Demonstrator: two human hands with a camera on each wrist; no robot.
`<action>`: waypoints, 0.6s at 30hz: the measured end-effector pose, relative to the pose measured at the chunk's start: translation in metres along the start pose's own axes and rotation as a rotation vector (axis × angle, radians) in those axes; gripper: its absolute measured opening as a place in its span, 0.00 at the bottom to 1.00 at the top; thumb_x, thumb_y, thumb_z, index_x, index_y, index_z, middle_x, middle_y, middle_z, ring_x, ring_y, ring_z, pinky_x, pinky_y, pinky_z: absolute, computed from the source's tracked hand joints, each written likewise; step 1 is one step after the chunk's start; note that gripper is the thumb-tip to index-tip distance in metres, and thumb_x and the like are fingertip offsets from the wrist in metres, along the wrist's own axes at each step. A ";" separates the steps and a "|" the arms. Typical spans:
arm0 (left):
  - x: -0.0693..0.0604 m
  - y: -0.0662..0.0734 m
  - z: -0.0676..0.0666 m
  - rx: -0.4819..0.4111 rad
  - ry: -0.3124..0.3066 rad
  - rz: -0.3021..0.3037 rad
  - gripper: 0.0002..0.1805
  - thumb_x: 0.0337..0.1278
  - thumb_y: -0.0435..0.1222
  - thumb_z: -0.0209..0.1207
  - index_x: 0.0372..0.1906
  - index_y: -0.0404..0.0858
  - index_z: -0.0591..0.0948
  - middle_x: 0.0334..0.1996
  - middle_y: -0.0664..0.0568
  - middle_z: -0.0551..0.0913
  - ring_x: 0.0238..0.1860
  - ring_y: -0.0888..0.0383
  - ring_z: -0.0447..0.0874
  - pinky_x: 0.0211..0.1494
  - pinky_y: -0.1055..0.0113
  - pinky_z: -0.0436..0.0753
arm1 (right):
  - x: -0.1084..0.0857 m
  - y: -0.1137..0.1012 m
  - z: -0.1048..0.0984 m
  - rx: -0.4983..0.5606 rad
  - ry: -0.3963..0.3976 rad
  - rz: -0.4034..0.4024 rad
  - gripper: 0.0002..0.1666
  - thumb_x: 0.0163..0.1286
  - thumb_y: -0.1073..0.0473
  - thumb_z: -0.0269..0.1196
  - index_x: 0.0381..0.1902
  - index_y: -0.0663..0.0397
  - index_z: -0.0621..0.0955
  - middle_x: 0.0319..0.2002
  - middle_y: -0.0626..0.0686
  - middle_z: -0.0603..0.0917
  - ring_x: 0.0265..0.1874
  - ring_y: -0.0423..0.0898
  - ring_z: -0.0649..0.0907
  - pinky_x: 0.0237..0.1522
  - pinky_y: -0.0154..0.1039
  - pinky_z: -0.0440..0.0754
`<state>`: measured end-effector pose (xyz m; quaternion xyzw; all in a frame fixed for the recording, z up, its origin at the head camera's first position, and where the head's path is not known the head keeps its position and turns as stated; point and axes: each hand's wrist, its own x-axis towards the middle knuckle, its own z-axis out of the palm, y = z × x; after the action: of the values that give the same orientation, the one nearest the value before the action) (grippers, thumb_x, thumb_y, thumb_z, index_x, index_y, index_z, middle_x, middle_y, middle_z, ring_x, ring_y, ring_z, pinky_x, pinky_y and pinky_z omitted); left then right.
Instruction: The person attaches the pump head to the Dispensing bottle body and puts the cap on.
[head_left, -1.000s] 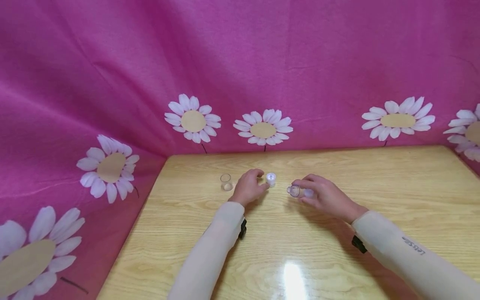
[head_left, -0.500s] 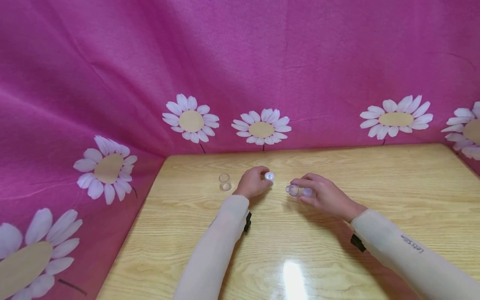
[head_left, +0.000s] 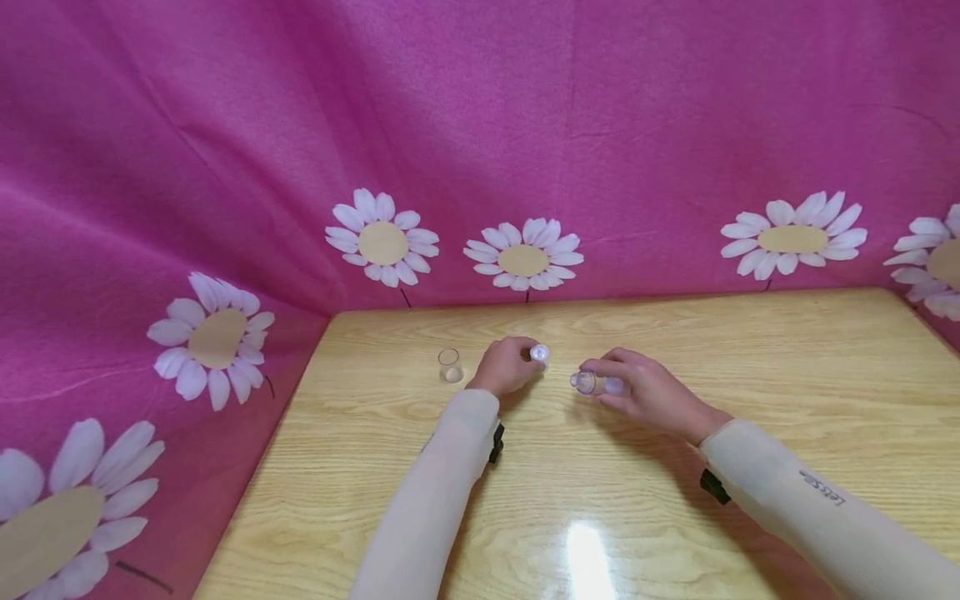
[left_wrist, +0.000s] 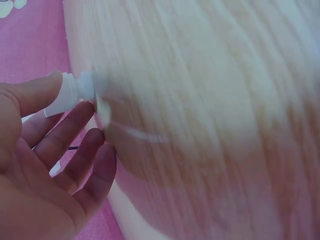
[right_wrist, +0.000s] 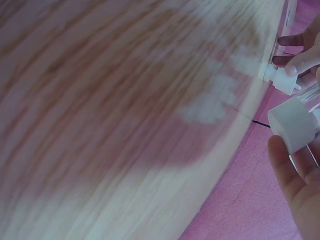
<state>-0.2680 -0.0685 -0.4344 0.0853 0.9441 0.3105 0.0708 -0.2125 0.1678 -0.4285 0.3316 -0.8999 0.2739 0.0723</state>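
Observation:
My left hand (head_left: 507,365) pinches a small white plastic piece (head_left: 539,354) on the table; in the left wrist view the thumb lies on one side of the white piece (left_wrist: 67,94) and the fingers on the other. To the right, my right hand (head_left: 651,390) holds a clear piece with a rim (head_left: 587,382), its white base (head_left: 614,386) toward the palm. The right wrist view shows that wide white base (right_wrist: 292,124) against the fingertips, close to the smaller white piece (right_wrist: 285,81) at the left hand.
A clear open cup (head_left: 450,367) stands on the wooden table (head_left: 390,467), left of my left hand. A pink cloth (head_left: 645,125) with large white flowers hangs behind the table and along its left side.
My left hand has moved slightly right and closed its thumb and fingers on the small white piece. My right hand keeps its hold, with the clear piece turned slightly.

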 end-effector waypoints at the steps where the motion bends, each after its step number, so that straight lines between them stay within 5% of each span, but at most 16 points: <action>1: -0.001 0.000 0.000 0.002 -0.001 0.001 0.19 0.63 0.41 0.64 0.59 0.45 0.82 0.53 0.51 0.86 0.55 0.54 0.82 0.62 0.60 0.79 | 0.000 0.000 0.000 0.002 -0.002 0.004 0.27 0.60 0.63 0.71 0.59 0.55 0.81 0.45 0.52 0.84 0.44 0.49 0.84 0.43 0.43 0.85; 12: -0.004 0.002 -0.003 -0.049 -0.003 0.000 0.18 0.63 0.41 0.63 0.57 0.43 0.82 0.50 0.50 0.86 0.48 0.56 0.81 0.55 0.63 0.81 | 0.002 0.001 -0.001 -0.022 0.013 -0.012 0.27 0.60 0.62 0.72 0.59 0.55 0.82 0.46 0.53 0.84 0.44 0.49 0.84 0.43 0.45 0.84; 18: -0.010 0.000 -0.011 -0.105 0.051 0.000 0.20 0.63 0.41 0.61 0.59 0.43 0.80 0.52 0.51 0.85 0.51 0.55 0.84 0.57 0.62 0.81 | 0.002 0.002 -0.002 -0.012 0.015 -0.009 0.27 0.60 0.62 0.72 0.59 0.55 0.81 0.46 0.53 0.84 0.45 0.49 0.84 0.42 0.43 0.85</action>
<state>-0.2601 -0.0768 -0.4252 0.0737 0.9279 0.3618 0.0511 -0.2155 0.1686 -0.4266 0.3331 -0.8995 0.2705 0.0823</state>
